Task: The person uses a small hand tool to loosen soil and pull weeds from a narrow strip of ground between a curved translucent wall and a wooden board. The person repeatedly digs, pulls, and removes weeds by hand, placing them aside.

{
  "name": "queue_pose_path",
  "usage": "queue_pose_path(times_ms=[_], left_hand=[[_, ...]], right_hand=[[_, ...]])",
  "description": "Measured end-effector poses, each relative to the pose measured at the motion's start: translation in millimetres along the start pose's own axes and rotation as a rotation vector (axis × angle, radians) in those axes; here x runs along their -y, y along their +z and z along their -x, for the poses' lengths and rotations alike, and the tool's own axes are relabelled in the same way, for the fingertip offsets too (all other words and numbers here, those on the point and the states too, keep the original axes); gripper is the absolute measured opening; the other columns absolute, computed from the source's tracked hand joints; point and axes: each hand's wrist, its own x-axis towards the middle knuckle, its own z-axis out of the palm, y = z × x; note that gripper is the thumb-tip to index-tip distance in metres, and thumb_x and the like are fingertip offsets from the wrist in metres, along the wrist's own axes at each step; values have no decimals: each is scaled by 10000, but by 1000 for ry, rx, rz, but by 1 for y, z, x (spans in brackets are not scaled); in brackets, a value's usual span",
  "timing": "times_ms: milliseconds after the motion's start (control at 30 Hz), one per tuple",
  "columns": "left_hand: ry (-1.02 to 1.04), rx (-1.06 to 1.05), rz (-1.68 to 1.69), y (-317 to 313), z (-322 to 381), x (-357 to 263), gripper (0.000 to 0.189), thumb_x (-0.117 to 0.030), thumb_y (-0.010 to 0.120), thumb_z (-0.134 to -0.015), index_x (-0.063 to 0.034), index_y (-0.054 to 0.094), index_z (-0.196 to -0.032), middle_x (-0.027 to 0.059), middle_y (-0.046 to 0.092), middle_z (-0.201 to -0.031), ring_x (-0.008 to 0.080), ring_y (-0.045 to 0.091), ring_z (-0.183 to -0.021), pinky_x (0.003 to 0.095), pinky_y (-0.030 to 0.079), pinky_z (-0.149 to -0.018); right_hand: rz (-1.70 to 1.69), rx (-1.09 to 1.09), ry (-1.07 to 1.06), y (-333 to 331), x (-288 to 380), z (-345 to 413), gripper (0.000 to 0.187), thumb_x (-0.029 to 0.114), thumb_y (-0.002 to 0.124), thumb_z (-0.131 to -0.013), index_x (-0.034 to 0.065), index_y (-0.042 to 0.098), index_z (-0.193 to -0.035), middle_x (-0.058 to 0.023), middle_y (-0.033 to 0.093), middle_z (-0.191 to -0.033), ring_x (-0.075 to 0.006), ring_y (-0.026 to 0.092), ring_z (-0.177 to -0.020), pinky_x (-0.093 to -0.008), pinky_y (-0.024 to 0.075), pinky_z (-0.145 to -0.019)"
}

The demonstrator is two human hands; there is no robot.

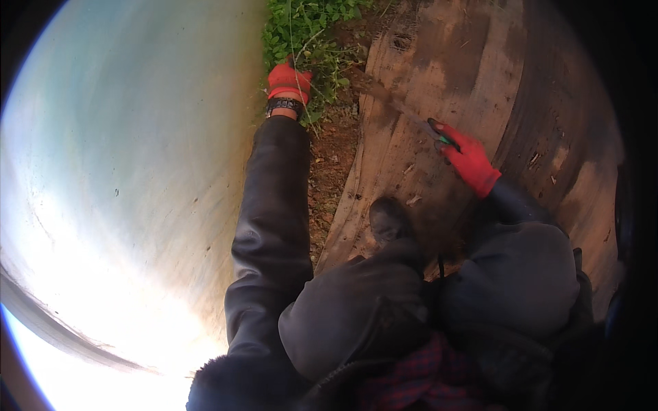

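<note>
My left hand (289,81), in a red work glove, is closed around stems of leafy green weeds (288,31) at the foot of a pale wall. A long thin stem crosses in front of the glove, and my fingertips are partly hidden among leaves. In my right hand (470,156), also red-gloved, is a long-bladed hand tool (411,114) with a green and black handle. Its blade points up and left towards the weeds. The far end is brown like the soil and blurred, so its exact shape is unclear.
The pale wall (154,128) rises along my left. A strip of reddish soil (331,174) runs between it and a worn, dirt-stained ground sheet (452,61). My dark shoe (389,218) rests on the sheet, below my bent knees.
</note>
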Motion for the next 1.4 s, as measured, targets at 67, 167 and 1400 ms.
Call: queue_pose_path(times_ms=[67, 167, 1400], left_hand=[[8, 24, 86, 4, 4, -2, 679, -322, 757, -699, -106, 566, -1315, 185, 677, -1098, 358, 637, -1033, 428, 508, -901], [-34, 43, 14, 7, 7, -9, 682, -314, 756, -701, -94, 561, -1317, 188, 671, -1114, 355, 632, -1048, 424, 503, -909], [-78, -4, 175, -18, 2, 8, 752, -291, 838, -688, 0, 528, -1308, 224, 603, -1240, 328, 586, -1153, 405, 479, -952]], right_hand=[[97, -16, -76, 2, 4, -7, 452, 183, 548, -892, 139, 525, -1341, -166, 661, -901, -303, 646, -800, -375, 484, -752], [145, -12, -32, 8, 10, -47, 449, 159, 557, -890, 126, 531, -1338, -142, 659, -878, -249, 653, -798, -361, 485, -750], [125, -124, -70, 7, -8, -32, 409, 228, 576, -899, 95, 569, -1286, -175, 666, -981, -299, 650, -896, -380, 484, -781]])
